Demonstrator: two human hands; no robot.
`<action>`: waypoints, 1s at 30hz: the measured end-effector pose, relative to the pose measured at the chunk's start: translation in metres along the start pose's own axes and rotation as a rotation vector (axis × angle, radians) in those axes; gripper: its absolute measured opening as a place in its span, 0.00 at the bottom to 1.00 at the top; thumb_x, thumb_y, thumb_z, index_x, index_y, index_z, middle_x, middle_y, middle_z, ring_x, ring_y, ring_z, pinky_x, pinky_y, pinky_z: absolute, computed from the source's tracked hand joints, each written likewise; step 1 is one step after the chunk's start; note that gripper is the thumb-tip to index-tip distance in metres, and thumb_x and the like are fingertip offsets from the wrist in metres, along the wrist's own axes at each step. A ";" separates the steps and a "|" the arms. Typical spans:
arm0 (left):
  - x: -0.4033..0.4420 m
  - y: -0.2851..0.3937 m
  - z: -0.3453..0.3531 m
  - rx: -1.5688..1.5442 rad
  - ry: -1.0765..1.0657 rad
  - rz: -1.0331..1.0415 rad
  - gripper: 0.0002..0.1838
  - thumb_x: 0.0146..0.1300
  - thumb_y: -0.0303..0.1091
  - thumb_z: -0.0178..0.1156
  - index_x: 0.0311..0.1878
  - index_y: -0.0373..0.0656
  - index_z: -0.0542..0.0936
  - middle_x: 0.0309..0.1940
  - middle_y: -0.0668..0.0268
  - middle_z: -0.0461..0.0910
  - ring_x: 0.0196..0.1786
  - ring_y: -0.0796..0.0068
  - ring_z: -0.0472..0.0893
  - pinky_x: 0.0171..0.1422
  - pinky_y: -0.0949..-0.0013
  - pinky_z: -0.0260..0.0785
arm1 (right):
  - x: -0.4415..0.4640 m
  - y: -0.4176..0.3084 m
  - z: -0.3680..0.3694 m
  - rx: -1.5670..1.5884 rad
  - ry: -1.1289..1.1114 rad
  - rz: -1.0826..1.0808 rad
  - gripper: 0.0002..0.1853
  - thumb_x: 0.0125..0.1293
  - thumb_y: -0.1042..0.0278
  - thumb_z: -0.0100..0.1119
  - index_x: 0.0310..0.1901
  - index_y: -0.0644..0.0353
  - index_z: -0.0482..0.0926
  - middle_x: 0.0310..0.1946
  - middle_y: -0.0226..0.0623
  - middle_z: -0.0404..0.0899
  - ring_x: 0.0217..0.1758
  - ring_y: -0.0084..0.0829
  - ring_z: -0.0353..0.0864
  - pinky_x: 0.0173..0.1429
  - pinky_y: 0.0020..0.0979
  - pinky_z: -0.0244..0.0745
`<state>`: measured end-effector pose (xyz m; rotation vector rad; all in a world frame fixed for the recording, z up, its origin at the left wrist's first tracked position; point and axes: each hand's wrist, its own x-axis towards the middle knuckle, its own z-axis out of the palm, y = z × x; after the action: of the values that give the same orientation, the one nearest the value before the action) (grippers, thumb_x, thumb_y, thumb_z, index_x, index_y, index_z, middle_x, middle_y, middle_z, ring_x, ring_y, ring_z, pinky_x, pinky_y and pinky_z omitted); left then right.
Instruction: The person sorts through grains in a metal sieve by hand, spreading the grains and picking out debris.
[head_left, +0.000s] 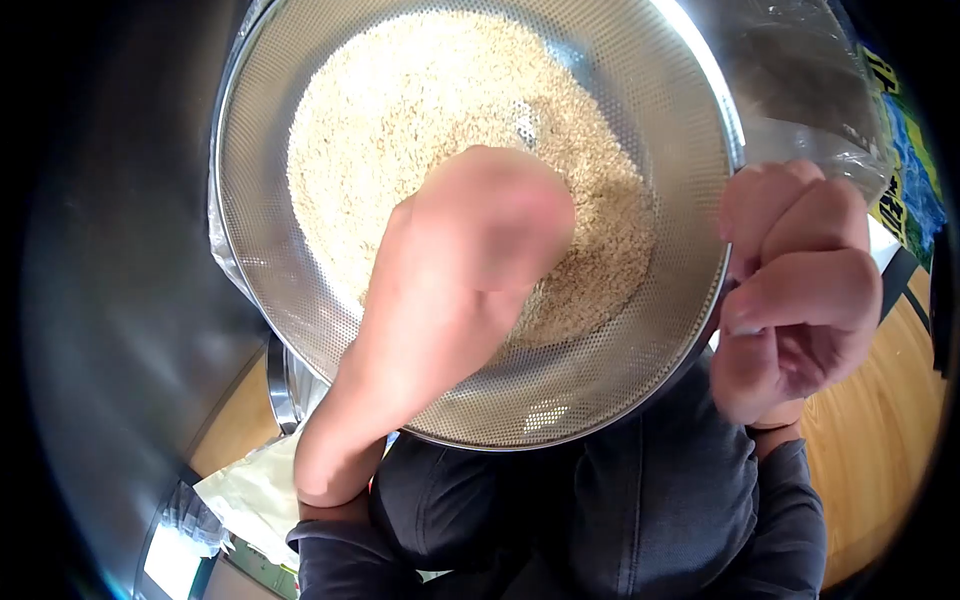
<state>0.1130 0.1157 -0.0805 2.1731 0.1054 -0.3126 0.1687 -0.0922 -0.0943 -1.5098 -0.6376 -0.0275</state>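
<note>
A large round metal mesh sieve (565,408) sits over my lap, with a bed of small pale tan grains (400,120), like rice, spread across its mesh. Over the lower middle of the grains is my left hand (490,225), its back towards me. It is blurred and its fingers are hidden beneath it. At the sieve's right rim, my right hand (805,290) has its fingers curled in, thumb and index finger pinched together. Its upper fingers are close against the rim; whether they grip it I cannot tell. Anything held in the pinch is too small to make out.
Clear plastic wrapping (815,130) lies beyond the right rim, beside a colourful printed bag (905,165). A dark smooth surface (120,240) stands on the left. Below are my dark trousers (650,480), a wood-look floor (870,440) and a pale sheet (255,500).
</note>
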 end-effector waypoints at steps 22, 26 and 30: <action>0.010 -0.017 0.022 0.162 -0.035 0.117 0.10 0.54 0.22 0.73 0.39 0.42 0.87 0.24 0.66 0.74 0.26 0.75 0.74 0.33 0.68 0.68 | 0.007 0.017 -0.024 0.081 -0.178 -0.074 0.06 0.54 0.78 0.53 0.33 0.55 0.74 0.26 0.27 0.60 0.27 0.25 0.63 0.35 0.32 0.65; 0.010 -0.018 0.025 0.140 -0.030 0.109 0.10 0.53 0.22 0.73 0.39 0.43 0.87 0.24 0.67 0.74 0.26 0.75 0.73 0.32 0.68 0.68 | 0.007 0.018 -0.027 0.073 -0.228 -0.093 0.06 0.54 0.77 0.52 0.34 0.54 0.73 0.26 0.27 0.59 0.27 0.24 0.63 0.35 0.31 0.64; 0.011 -0.020 0.025 0.138 -0.039 0.106 0.10 0.53 0.21 0.71 0.40 0.43 0.86 0.24 0.67 0.74 0.26 0.75 0.74 0.32 0.69 0.67 | 0.006 0.021 -0.025 0.087 -0.223 -0.108 0.06 0.54 0.76 0.53 0.33 0.54 0.73 0.26 0.27 0.59 0.27 0.24 0.63 0.34 0.31 0.64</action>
<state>0.1154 0.1069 -0.1133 2.2982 -0.0545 -0.3098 0.1913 -0.1114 -0.1092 -1.4038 -0.8880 0.0860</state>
